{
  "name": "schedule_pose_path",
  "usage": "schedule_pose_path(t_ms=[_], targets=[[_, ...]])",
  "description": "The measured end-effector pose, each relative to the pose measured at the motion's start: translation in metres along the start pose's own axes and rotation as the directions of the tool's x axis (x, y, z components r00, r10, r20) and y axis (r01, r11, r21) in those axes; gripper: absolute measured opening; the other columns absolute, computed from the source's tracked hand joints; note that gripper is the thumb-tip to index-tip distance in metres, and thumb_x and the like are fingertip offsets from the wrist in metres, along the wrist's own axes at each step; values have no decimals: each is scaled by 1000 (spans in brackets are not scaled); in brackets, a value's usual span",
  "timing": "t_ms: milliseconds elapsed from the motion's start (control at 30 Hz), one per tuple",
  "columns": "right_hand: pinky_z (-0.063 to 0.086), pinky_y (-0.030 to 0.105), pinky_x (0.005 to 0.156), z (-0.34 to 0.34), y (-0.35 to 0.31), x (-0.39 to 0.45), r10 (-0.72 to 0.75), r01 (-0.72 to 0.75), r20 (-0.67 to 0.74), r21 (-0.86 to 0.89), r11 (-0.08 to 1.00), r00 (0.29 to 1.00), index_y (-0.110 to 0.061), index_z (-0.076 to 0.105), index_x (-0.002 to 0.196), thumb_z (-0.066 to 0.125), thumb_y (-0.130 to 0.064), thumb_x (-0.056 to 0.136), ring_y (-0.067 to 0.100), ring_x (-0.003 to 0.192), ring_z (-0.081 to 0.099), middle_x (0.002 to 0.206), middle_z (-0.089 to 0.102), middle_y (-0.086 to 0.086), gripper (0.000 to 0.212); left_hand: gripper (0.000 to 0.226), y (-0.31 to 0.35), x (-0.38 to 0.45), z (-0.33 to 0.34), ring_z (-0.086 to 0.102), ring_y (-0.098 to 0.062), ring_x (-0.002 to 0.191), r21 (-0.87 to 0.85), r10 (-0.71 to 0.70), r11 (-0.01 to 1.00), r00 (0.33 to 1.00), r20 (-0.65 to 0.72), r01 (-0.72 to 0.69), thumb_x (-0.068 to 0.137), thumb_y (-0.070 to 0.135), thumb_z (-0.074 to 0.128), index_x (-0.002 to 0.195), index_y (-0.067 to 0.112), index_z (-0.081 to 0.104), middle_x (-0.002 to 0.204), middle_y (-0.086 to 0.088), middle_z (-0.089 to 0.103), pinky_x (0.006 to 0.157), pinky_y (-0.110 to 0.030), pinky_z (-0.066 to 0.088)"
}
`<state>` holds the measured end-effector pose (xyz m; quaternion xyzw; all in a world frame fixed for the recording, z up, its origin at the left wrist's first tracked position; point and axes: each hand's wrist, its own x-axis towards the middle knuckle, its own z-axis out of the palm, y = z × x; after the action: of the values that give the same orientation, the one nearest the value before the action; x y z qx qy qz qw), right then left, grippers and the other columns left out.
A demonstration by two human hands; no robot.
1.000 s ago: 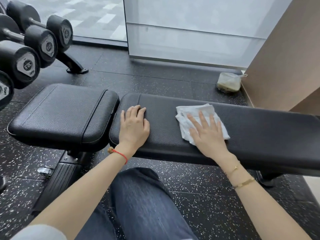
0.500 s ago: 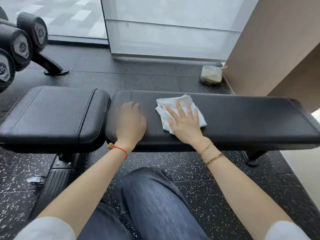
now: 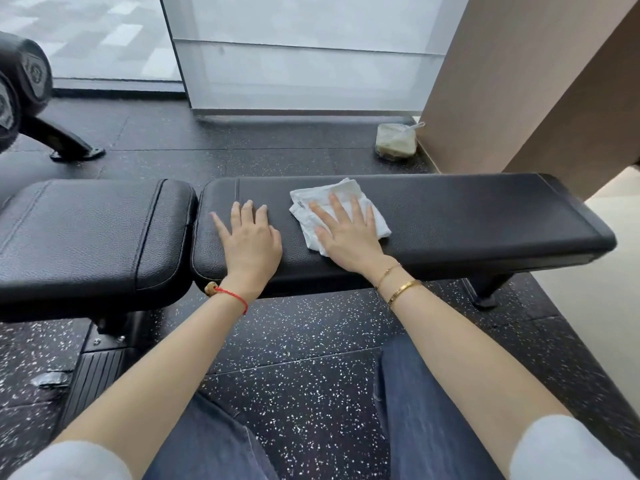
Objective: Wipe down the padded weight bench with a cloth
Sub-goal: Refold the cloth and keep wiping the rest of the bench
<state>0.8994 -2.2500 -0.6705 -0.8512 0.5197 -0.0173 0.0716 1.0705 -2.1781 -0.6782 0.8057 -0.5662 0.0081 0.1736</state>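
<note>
- My right hand (image 3: 349, 233) lies flat on the white cloth (image 3: 341, 213), fingers straight and spread, pressing it down on the long black pad (image 3: 467, 216) of the weight bench; nothing is curled round it.
- My left hand (image 3: 251, 242) rests palm down on the same pad, just left of the cloth and apart from it, fingers straight, holding nothing.
- The cloth is folded and crumpled, lying toward the left half of the long pad. I see a small dark mark near its left edge, too small for me to read.
- A red string bracelet (image 3: 232, 296) sits on my left wrist, two gold bracelets (image 3: 401, 287) on my right.
- The seat pad (image 3: 86, 237) sits just left of the long pad, a narrow gap between them.
- Dumbbell ends (image 3: 24, 81) at the far left carry round labels, blurred beyond reading.
- The floor (image 3: 304, 341) is black rubber with white specks; a frosted glass panel (image 3: 304, 64) stands behind, a tan wall (image 3: 519, 81) to the right, and a clear bag (image 3: 396, 143) lies at its foot.
- Against half a second ago, both hands keep the same places on the pad; the view has swung right, so fewer dumbbells show and the bench's right end shows whole.
</note>
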Motion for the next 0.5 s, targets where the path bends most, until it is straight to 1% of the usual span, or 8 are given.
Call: schedule_pose_path(t_ms=[133,233,333,400,500], targets=[[-13,53,118,3,11,-13,-50,51,-51,19,999,997,-54,13,151,20,-52,102,31,150,-8,166,-1,-4,50,47,28,-6,10,24,-28,147,-81,41,996,999,-21,-42,95,23,41,141,13,45,151,-11,39,119,-61,3],[-11,52,119,4,44,-36,-54,54,-103,-4,999,993,-55,9,150,18,-54,101,30,151,-5,166,1,-3,50,46,48,-5,18,25,-27,146,-115,44,992,999,-29,-47,96,22,41,140,13,46,150,-10,40,120,-60,5],[-8,51,120,-1,99,-51,28,-30,-101,-23,999,994,-55,6,150,17,-53,101,31,151,-2,166,1,-2,50,46,67,-5,25,25,-28,146,-116,54,992,998,-28,-57,96,23,41,141,13,46,150,-11,40,119,-61,6],[-5,52,119,-10,140,-50,124,-130,-92,-58,990,988,-53,6,151,22,-49,101,35,150,2,166,1,-1,52,46,83,-3,29,25,-28,146,-113,49,992,998,-43,-54,97,24,41,141,14,45,151,-11,40,119,-61,7],[-4,55,119,-20,174,-36,270,-272,-55,-24,962,961,-51,6,152,21,-47,101,38,149,0,166,0,0,53,45,114,2,35,24,-27,146,-135,31,990,997,-68,-40,98,24,40,142,14,44,152,-11,38,120,-60,7]])
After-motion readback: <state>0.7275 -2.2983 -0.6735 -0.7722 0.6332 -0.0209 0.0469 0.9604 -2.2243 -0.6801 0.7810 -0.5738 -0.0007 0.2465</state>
